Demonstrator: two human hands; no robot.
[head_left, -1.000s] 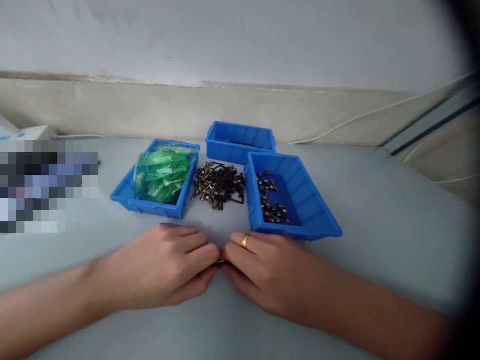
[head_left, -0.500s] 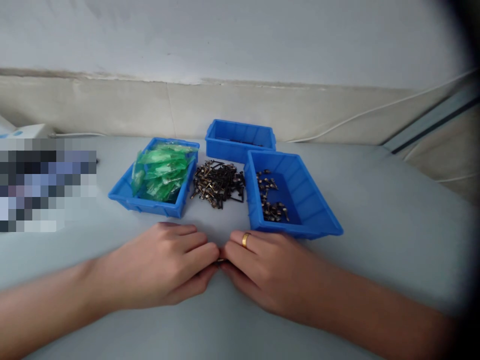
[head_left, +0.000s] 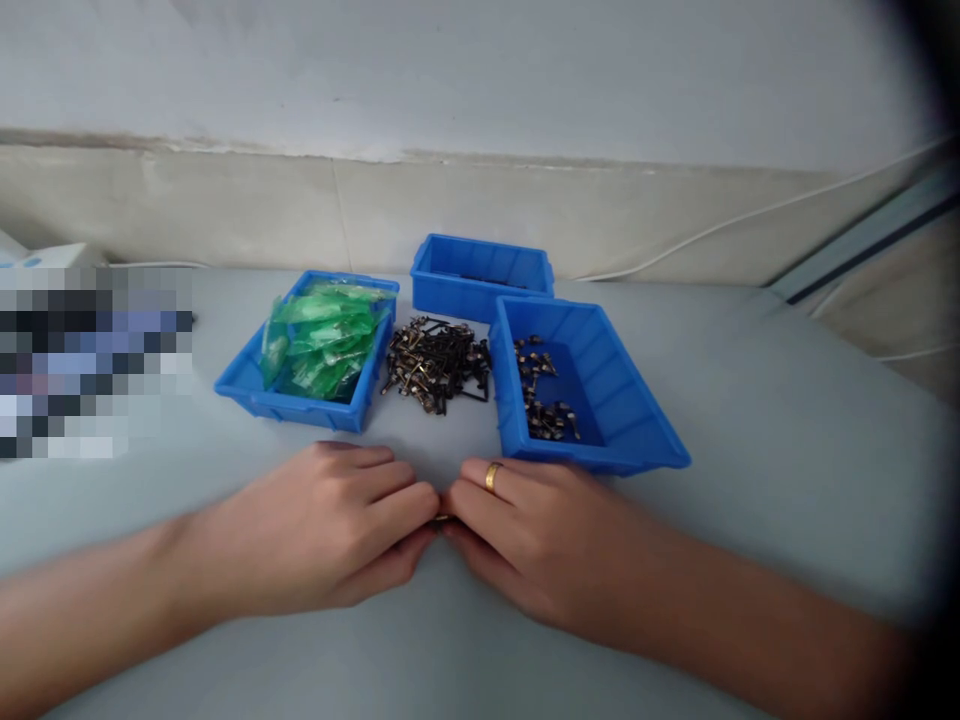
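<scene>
On a pale blue-grey tabletop (head_left: pixel 465 665), a person's left hand (head_left: pixel 341 530) and right hand (head_left: pixel 536 540), the latter wearing one gold ring (head_left: pixel 492 477), come together at one small metallic part (head_left: pixel 442 519). The part, mostly hidden, sits between the fingertips, pinched from both sides by thumbs and forefingers, the other fingers curled. Tabletop opens out toward the person and off to the right, while a narrow strip separates the left knuckles from the front edge of a left blue bin (head_left: pixel 300 408) holding green packets (head_left: pixel 326 335), too overlapped to count. The right hand overlaps the near rim of a right blue bin (head_left: pixel 634 405) in view; whether they touch cannot be told. Loose metal pieces (head_left: pixel 551 420) lie along its left side, and one heap of metal pieces (head_left: pixel 435 368) occupies the gap between the bins. Beyond, a rear blue bin (head_left: pixel 480 297), third of three, stands near a grey wall (head_left: pixel 480 80).
</scene>
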